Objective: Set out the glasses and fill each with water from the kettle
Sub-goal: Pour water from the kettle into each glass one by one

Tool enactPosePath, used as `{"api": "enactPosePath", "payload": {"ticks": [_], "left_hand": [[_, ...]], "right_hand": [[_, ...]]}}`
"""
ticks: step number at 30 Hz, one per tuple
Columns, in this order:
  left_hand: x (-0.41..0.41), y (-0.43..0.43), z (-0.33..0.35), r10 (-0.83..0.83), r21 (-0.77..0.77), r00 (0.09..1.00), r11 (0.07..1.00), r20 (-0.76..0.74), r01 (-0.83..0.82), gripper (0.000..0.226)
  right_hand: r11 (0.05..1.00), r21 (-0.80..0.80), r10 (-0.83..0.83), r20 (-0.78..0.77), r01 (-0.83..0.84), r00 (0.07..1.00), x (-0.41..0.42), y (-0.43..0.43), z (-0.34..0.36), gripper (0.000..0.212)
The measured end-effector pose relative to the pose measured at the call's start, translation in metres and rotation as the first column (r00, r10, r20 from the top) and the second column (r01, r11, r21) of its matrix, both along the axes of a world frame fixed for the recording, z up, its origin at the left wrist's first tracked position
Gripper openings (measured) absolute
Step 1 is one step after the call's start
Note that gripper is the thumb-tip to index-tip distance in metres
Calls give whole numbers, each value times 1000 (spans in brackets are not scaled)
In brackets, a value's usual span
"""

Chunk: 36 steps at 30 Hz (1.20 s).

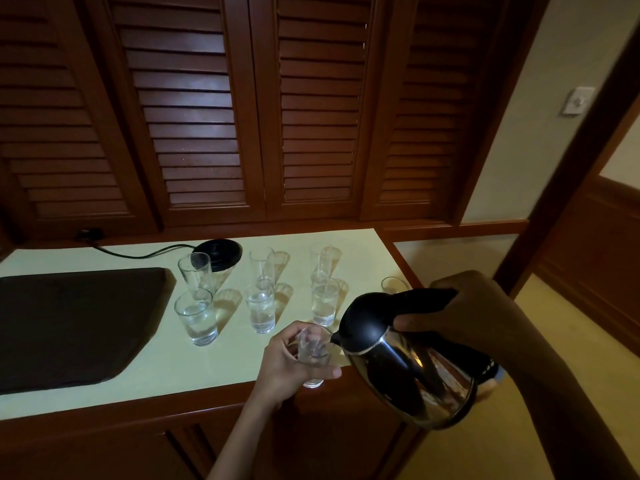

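Observation:
My right hand grips the black handle of a steel kettle, which is tilted with its spout at the rim of a small glass. My left hand holds that glass just above the counter's front edge. Several clear glasses stand in two rows on the pale counter. The front three hold water. The back three are taller. One more glass peeks out behind the kettle.
A black kettle base with its cord sits at the back of the counter. A dark tray covers the left side. Louvred wooden doors rise behind. The counter ends at the right by a doorway.

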<state>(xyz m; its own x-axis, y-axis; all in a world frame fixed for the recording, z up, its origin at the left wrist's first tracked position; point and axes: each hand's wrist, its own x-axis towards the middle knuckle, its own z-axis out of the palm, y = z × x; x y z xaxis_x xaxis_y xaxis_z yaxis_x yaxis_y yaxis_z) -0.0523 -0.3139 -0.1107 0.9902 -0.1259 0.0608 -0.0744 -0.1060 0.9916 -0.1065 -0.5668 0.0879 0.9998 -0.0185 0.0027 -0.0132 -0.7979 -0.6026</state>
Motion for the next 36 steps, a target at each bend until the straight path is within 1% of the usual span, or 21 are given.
{"api": "enactPosePath", "payload": {"ticks": [2, 4, 9, 12, 18, 22, 24, 28, 30, 32, 34, 36], "left_hand": [[-1, 0, 1, -3, -1, 1000, 1000, -1, 3, 64], [-1, 0, 1, -4, -10, 1000, 1000, -4, 4, 64], [-4, -1, 2, -11, -3, 1000, 1000, -8, 11, 64], [-6, -2, 3, -9, 8, 1000, 1000, -2, 9, 64], [-5, -6, 10, -17, 19, 1000, 1000, -5, 17, 65], [-2, -11, 16, -23, 37, 1000, 999, 1, 23, 68], [1, -13, 22, -25, 41, 1000, 999, 7, 25, 66], [6, -18, 43, -36, 32, 999, 999, 13, 36, 62], [13, -21, 60, -34, 5, 999, 999, 22, 33, 62], [25, -26, 82, -46, -39, 998, 998, 31, 47, 68], [42, -35, 105, -51, -47, 997, 998, 50, 53, 72], [64, -49, 124, -36, -54, 997, 998, 64, 39, 67]], "right_hand": [[1000, 14, -8, -4, 8, 1000, -1, -1, 0, 55], [999, 31, -13, -18, 13, 1000, -2, -2, -1, 54], [1000, 4, -22, -4, 22, 1000, -3, -4, -6, 35], [999, 40, -22, 12, 22, 1000, -6, -6, -8, 35], [967, 212, -138, -38, 143, 990, -14, -19, -17, 27], [911, 356, -206, -39, 206, 978, -20, -27, -21, 23], [870, 421, -258, -54, 257, 965, -23, -32, -23, 25], [787, 505, -365, -83, 354, 927, -29, -47, -25, 42], [769, 517, -384, -96, 375, 918, -31, -54, -23, 43], [757, 527, -397, -100, 387, 912, -34, -61, -22, 45], [757, 522, -415, -81, 393, 906, -35, -67, -23, 51], [751, 522, -439, -62, 404, 896, -35, -72, -25, 53]]}}
